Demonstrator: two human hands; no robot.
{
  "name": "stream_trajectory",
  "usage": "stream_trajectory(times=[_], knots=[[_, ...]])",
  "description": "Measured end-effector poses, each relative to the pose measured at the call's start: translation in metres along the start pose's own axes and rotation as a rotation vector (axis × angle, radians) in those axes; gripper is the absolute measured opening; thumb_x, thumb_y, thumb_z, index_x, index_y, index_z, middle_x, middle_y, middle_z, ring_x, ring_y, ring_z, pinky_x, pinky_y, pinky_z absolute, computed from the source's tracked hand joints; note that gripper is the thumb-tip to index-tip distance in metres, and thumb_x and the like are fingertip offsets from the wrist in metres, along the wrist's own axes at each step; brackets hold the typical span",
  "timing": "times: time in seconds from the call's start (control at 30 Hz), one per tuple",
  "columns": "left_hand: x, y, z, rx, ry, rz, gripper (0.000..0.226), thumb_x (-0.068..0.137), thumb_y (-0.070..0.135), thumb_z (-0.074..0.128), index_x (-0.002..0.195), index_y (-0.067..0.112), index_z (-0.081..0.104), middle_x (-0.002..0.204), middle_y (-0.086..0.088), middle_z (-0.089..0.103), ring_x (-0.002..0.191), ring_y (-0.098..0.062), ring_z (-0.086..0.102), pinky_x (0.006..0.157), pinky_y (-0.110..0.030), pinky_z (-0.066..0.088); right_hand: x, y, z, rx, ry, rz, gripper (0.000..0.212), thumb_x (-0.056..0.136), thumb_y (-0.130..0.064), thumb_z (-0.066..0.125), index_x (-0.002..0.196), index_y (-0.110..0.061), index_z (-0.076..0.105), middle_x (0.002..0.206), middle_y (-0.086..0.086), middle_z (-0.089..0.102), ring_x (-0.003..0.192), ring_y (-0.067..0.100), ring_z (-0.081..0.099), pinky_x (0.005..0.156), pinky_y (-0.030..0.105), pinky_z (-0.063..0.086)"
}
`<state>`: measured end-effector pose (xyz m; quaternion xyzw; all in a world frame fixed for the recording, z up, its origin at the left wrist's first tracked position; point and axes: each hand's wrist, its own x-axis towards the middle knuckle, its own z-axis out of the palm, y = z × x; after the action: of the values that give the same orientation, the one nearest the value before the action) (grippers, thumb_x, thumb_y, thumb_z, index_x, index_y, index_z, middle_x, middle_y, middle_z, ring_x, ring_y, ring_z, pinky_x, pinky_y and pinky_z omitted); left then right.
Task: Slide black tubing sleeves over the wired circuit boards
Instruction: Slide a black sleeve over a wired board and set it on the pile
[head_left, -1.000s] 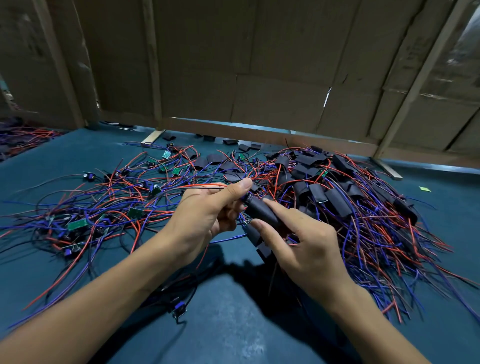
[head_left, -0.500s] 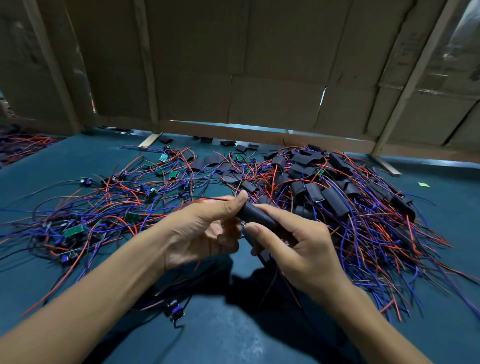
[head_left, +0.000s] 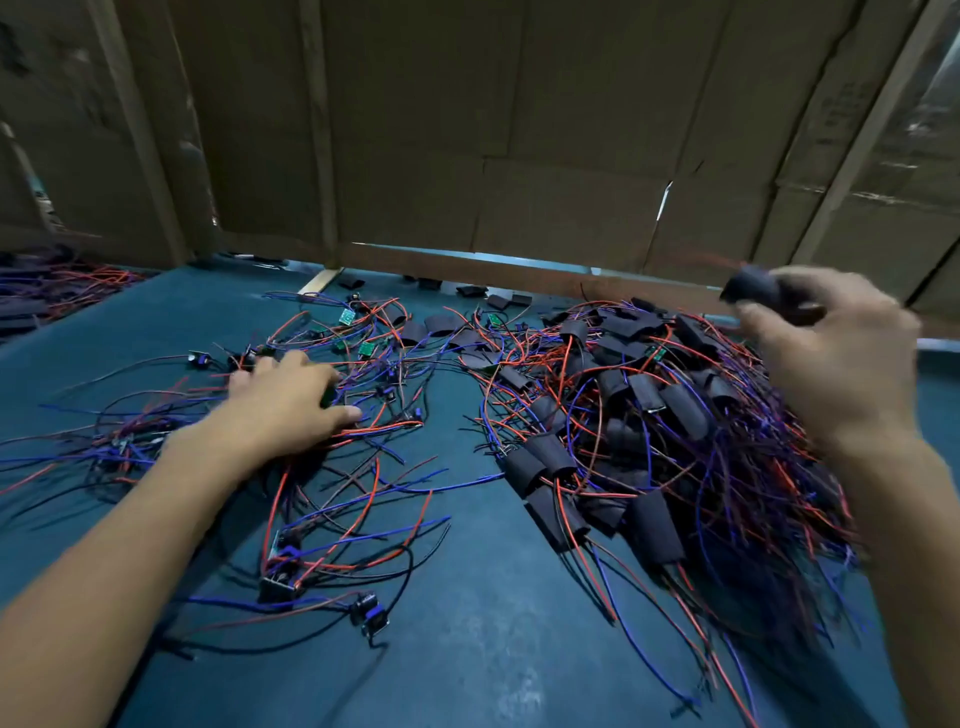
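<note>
Two piles going on a teal desk (head_left: 493, 649) here. The right hand (head_left: 831, 358) is up in the air over the far right side of the pile of sleeved boards (head_left: 639, 431), and its grip is curled around one black sleeved piece (head_left: 758, 293) with the thumb under it. It's motion-blurred, so I can't make out much beyond a dark tube shape with a faint red wire trailing off the top. The left hand (head_left: 291, 405) is down flat on the loose tangle of red, blue and black wires (head_left: 358, 467) on the left half of the desk, fingers spread forward and slightly bent over the wiring. There's a dark bit showing between its thumb and forefinger, but I honestly can't tell if it's pinching anything or just pressing on the mess. Bare green circuit boards (head_left: 347, 317) sit in the far part of that left tangle, and a couple of wired boards with dark parts on them (head_left: 371, 613) lie near the front edge, just past the left forearm. A few empty black sleeves (head_left: 441, 325) lie flat between the two piles toward the back, with more along the base of the cardboard wall (head_left: 519, 156) behind the desk. Another heap of wires (head_left: 47, 286) is visible off at the far left edge.
</note>
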<state>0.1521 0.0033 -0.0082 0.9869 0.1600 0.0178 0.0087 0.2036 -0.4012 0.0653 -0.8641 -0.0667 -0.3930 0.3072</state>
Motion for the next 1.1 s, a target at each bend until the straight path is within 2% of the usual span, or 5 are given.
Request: stream_trajectory(times=[0.2, 0.37, 0.6, 0.8, 1.1], knots=[[0.0, 0.002, -0.002, -0.157, 0.147, 0.014, 0.006, 0.091, 0.032, 0.072, 0.095, 0.029, 0.068, 0.112, 0.0, 0.069, 0.118, -0.026, 0.058, 0.097, -0.042, 0.036, -0.01, 0.0, 0.026, -0.356, -0.312, 0.295, 0.046, 0.097, -0.036, 0.057, 0.132, -0.006, 0.057, 0.139, 0.026, 0.05, 0.127, 0.045, 0.045, 0.104, 0.053, 0.035], [-0.007, 0.005, -0.008, -0.031, 0.395, 0.093, 0.012, 0.099, 0.033, 0.056, 0.103, 0.025, 0.063, 0.109, -0.004, 0.062, 0.107, -0.031, 0.059, 0.092, -0.046, 0.034, -0.051, -0.037, 0.04, -0.085, 0.275, -0.27, 0.036, 0.095, -0.017, 0.06, 0.13, -0.01, 0.064, 0.131, 0.014, 0.06, 0.123, 0.035, 0.053, 0.101, 0.047, 0.032], [-0.022, 0.03, -0.009, -0.231, 0.511, 0.263, 0.018, 0.102, 0.031, 0.051, 0.109, 0.016, 0.057, 0.108, -0.006, 0.059, 0.101, -0.033, 0.055, 0.088, -0.048, 0.037, -0.102, -0.06, 0.057, 0.195, 0.119, -0.738, 0.02, 0.091, -0.001, 0.062, 0.098, -0.009, 0.079, 0.104, 0.003, 0.073, 0.092, 0.024, 0.068, 0.087, 0.047, 0.042], [-0.049, 0.061, -0.015, -0.553, 0.785, 0.788, 0.018, 0.098, 0.017, 0.062, 0.109, 0.002, 0.063, 0.101, -0.004, 0.067, 0.089, -0.018, 0.063, 0.088, -0.032, 0.05, -0.116, -0.073, 0.063, 0.625, -0.31, -0.253, 0.019, 0.091, -0.014, 0.067, 0.107, -0.011, 0.078, 0.097, -0.004, 0.077, 0.088, 0.009, 0.072, 0.08, 0.025, 0.054], [-0.064, 0.091, -0.006, -0.788, 0.585, 1.015, 0.025, 0.093, 0.023, 0.071, 0.109, 0.007, 0.061, 0.103, 0.013, 0.058, 0.087, -0.01, 0.063, 0.085, -0.021, 0.05, -0.115, -0.078, 0.066, 1.184, -0.537, 0.244, 0.022, 0.087, -0.019, 0.068, 0.105, -0.015, 0.08, 0.105, 0.009, 0.078, 0.096, 0.018, 0.072, 0.085, 0.028, 0.056]])
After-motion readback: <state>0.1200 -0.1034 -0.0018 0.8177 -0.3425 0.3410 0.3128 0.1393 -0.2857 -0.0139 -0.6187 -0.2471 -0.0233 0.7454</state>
